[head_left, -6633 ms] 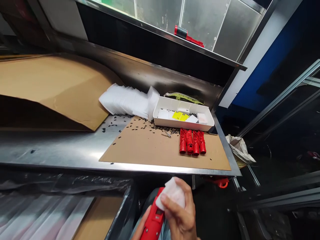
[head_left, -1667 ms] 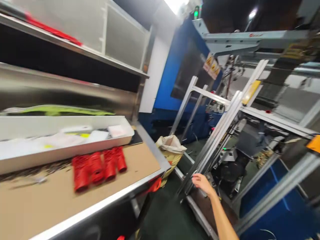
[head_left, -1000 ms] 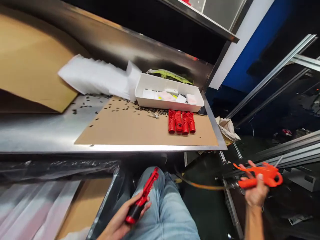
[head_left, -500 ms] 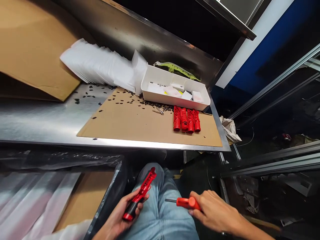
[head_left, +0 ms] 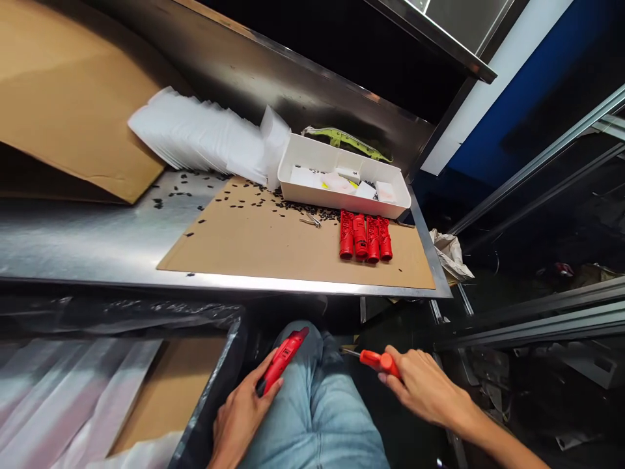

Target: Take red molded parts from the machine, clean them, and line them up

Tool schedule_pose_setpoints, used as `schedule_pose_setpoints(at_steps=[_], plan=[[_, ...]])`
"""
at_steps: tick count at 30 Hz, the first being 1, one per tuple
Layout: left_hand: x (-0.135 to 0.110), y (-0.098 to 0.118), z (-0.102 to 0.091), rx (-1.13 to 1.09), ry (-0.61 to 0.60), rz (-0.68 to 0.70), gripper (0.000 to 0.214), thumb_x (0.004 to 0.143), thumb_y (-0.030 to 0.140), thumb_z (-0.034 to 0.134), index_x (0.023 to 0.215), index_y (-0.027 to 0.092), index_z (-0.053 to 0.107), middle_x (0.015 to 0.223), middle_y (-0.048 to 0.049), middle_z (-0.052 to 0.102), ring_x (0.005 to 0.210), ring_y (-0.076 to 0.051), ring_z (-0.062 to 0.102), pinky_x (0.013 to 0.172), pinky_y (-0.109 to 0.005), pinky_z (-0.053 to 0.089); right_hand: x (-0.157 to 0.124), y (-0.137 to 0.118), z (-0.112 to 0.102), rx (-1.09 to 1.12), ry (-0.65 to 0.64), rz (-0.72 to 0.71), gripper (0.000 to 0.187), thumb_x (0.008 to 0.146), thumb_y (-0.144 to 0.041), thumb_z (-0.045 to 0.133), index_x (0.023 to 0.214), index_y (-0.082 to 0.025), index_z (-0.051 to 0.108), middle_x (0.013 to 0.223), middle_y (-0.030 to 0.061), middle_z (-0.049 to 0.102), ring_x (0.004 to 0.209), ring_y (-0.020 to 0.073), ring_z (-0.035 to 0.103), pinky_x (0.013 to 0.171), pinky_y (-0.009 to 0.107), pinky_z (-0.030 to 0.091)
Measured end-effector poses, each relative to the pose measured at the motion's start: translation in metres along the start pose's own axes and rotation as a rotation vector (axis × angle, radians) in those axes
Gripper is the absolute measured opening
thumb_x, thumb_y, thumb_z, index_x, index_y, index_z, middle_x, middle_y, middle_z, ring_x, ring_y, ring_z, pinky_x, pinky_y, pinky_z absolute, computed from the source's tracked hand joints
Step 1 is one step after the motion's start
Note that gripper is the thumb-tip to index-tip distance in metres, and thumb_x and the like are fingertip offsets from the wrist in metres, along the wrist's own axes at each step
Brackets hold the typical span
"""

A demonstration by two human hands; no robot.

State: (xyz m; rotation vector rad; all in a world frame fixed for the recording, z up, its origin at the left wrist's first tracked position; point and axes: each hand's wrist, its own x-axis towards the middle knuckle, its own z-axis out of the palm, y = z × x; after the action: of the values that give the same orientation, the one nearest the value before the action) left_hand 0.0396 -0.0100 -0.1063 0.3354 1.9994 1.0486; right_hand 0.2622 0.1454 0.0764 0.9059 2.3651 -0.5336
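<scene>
Steel table (head_left: 97, 241) with front edge running across the view, right corner ending above the gap beside the aluminium frame rails (head_left: 537, 319). Cardboard sheet (head_left: 273, 241) laid flush to that front edge, mostly bare between the scattered black bits (head_left: 229, 195) and the four red parts (head_left: 365, 237) lined side by side near the right end. White tray (head_left: 342, 195) just behind the red parts, against the back wall; stack of white pouches (head_left: 200, 137) leaning to its left. Open room below the table edge, over the lap in blue jeans (head_left: 312, 417).

Left hand (head_left: 241, 413) closed around the lower end of a red tool body (head_left: 280, 360), tip pointing up toward the table edge, resting against the left knee. Right hand (head_left: 422, 387) gripping an orange air-gun handle (head_left: 383, 361), thin metal nozzle aimed left toward the red tool body, near it but apart. Black bin wall (head_left: 209, 397) just left of the left hand, plastic-lined carton (head_left: 73, 391) beyond it
</scene>
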Motion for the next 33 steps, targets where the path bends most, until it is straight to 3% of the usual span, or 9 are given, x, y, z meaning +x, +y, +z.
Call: schedule_pose_setpoints(at_steps=[3,7,11,13,17,21,23,27,33], plan=[[-0.009,0.0,0.0,0.18,0.078,0.13,0.048,0.087,0.043,0.048,0.131,0.032,0.063,0.125,-0.0082,0.066,0.112,-0.043,0.055,0.087,-0.047,0.04,-0.002,0.001,-0.007,0.015,0.0,0.01,0.022,0.099,-0.032,0.043,0.109,-0.022,0.059,0.095,0.0103,0.069,0.091,0.0295,0.066,0.075,0.032,0.039],[-0.014,0.001,0.004,0.186,0.043,0.229,0.049,0.084,0.039,0.044,0.125,0.026,0.068,0.124,-0.0112,0.066,0.115,-0.04,0.055,0.095,-0.046,0.039,-0.004,0.001,-0.012,0.024,0.018,0.024,0.022,0.099,-0.032,0.043,0.111,-0.022,0.058,0.097,0.0106,0.069,0.093,0.0303,0.066,0.076,0.033,0.04],[-0.006,0.001,0.008,0.02,-0.001,0.11,0.058,0.086,0.04,0.051,0.141,0.023,0.055,0.138,-0.0154,0.058,0.127,-0.049,0.045,0.108,-0.062,0.026,-0.01,-0.001,-0.011,0.026,0.004,0.028,0.023,0.099,-0.033,0.041,0.111,-0.022,0.058,0.098,0.0113,0.068,0.094,0.0305,0.065,0.078,0.034,0.041],[0.002,0.001,0.009,-0.168,-0.076,-0.033,0.061,0.088,0.036,0.056,0.146,0.021,0.046,0.128,-0.0173,0.064,0.119,-0.045,0.055,0.106,-0.063,0.033,-0.013,-0.003,-0.008,0.035,-0.028,0.013,0.023,0.099,-0.034,0.042,0.111,-0.023,0.058,0.099,0.0109,0.068,0.095,0.03,0.065,0.078,0.033,0.041],[0.008,0.007,0.007,-0.637,-0.238,-0.351,0.028,0.096,0.021,0.052,0.121,0.01,0.058,0.09,-0.01,0.074,0.086,-0.025,0.072,0.088,-0.046,0.056,-0.018,-0.009,-0.001,0.01,-0.076,-0.02,0.023,0.097,-0.031,0.044,0.112,-0.023,0.059,0.1,0.0109,0.069,0.097,0.0303,0.066,0.079,0.033,0.042],[0.0,0.018,0.002,-0.927,-0.35,-0.489,0.015,0.099,0.018,0.051,0.091,0.011,0.062,0.078,-0.0067,0.071,0.093,-0.028,0.072,0.086,-0.054,0.059,-0.017,-0.018,0.005,-0.05,-0.094,-0.041,0.026,0.096,-0.031,0.045,0.115,-0.022,0.059,0.101,0.0128,0.07,0.096,0.0321,0.067,0.078,0.034,0.041],[-0.003,0.021,-0.001,-0.975,-0.361,-0.527,0.018,0.1,0.018,0.049,0.089,0.011,0.061,0.074,-0.0061,0.07,0.088,-0.027,0.073,0.078,-0.049,0.063,-0.016,-0.021,0.005,-0.096,-0.112,-0.052,0.027,0.096,-0.031,0.046,0.117,-0.021,0.059,0.102,0.0138,0.071,0.095,0.0323,0.067,0.077,0.034,0.041],[-0.004,0.023,-0.005,-0.958,-0.407,-0.61,0.019,0.101,0.021,0.048,0.093,0.008,0.061,0.072,-0.0063,0.068,0.051,-0.014,0.066,0.041,-0.02,0.053,-0.014,-0.022,0.001,-0.09,-0.063,-0.06,0.025,0.096,-0.032,0.047,0.113,-0.02,0.06,0.095,0.0129,0.072,0.089,0.0312,0.069,0.071,0.032,0.038],[-0.011,0.029,-0.006,-0.958,-0.452,-0.575,0.005,0.087,0.007,0.062,0.082,0.009,0.061,0.065,-0.0037,0.061,0.037,-0.008,0.049,0.032,-0.016,0.043,-0.01,-0.013,-0.011,-0.061,0.068,-0.051,0.023,0.096,-0.029,0.045,0.11,-0.019,0.06,0.093,0.0128,0.071,0.087,0.0303,0.067,0.072,0.033,0.036]])
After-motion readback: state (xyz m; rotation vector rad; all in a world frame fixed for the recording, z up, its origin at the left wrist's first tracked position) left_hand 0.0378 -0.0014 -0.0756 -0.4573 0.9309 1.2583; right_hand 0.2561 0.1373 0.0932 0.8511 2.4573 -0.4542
